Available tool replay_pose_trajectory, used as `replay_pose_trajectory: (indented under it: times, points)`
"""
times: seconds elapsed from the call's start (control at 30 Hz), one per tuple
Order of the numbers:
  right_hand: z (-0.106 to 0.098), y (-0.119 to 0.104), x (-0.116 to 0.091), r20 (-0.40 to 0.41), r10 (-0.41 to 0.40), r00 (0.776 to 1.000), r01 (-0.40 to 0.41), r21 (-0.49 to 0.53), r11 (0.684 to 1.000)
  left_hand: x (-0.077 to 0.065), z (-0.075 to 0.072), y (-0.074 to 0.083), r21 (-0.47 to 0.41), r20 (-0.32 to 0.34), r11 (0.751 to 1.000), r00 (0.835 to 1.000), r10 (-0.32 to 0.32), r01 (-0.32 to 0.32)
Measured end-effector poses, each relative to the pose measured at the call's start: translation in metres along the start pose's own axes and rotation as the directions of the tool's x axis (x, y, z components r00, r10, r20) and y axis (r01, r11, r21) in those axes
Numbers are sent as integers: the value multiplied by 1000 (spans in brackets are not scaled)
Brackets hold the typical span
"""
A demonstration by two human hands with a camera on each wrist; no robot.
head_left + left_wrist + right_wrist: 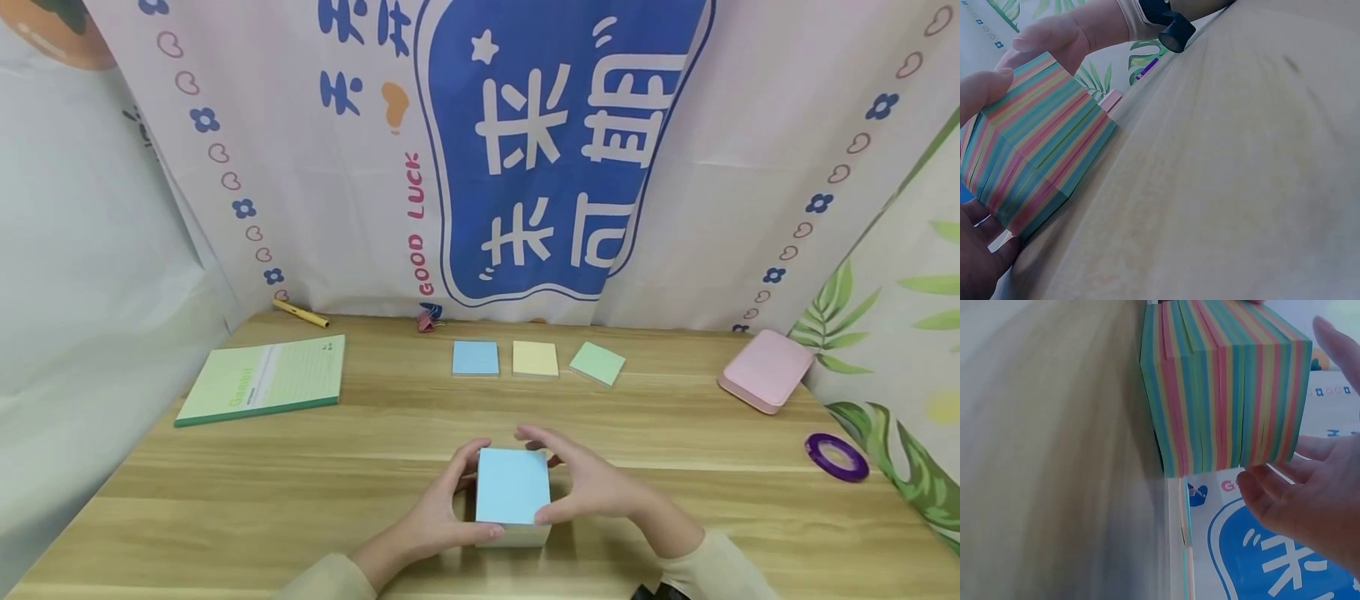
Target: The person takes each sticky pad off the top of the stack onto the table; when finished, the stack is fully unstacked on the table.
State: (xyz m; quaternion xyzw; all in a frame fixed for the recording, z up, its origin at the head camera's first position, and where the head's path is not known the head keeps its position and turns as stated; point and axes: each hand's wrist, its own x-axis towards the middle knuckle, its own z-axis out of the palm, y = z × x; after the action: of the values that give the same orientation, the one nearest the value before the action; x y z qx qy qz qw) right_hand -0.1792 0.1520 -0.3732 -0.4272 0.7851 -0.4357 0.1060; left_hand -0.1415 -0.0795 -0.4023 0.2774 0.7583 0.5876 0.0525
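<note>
A thick block of sticky notes stands on the table in front of me, blue on top. Its sides show pink, yellow, blue and green layers in the right wrist view. My left hand grips it from the left, thumb on the near side and fingers round the far side. On the right, my right hand is loosely spread around the block. Its thumb stands off the top, while the fingertips are close by the far edge.
Blue, yellow and green note pads lie in a row behind. A notebook, yellow pen and binder clip are farther left. At right are a pink case and purple tape roll.
</note>
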Motion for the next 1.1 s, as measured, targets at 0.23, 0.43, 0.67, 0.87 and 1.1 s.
replay_pose_trajectory:
  times: [0.23, 0.43, 0.67, 0.87, 1.1]
  points:
    - [6, -7, -3, 60, 95, 994, -78, -242, 967, 2, 1, -21, 0, 15, 1000, 1000, 2, -2]
    - [7, -9, -6, 30, 105, 994, -93, -278, 956, 2, 1, -22, -22, 14, 1000, 1000, 1, -1]
    - [6, -3, -9, -26, 109, 994, -112, -184, 977, 1, 1, -19, -9, 11, 1000, 1000, -16, 16]
    - [3, 3, -13, -66, 94, 993, -101, -103, 990, 0, 0, 0, -28, 16, 1000, 1000, 1, -1]
    - [-3, 5, -18, -112, 149, 982, -152, -15, 988, -1, -2, 8, -27, 17, 999, 1000, 21, -20]
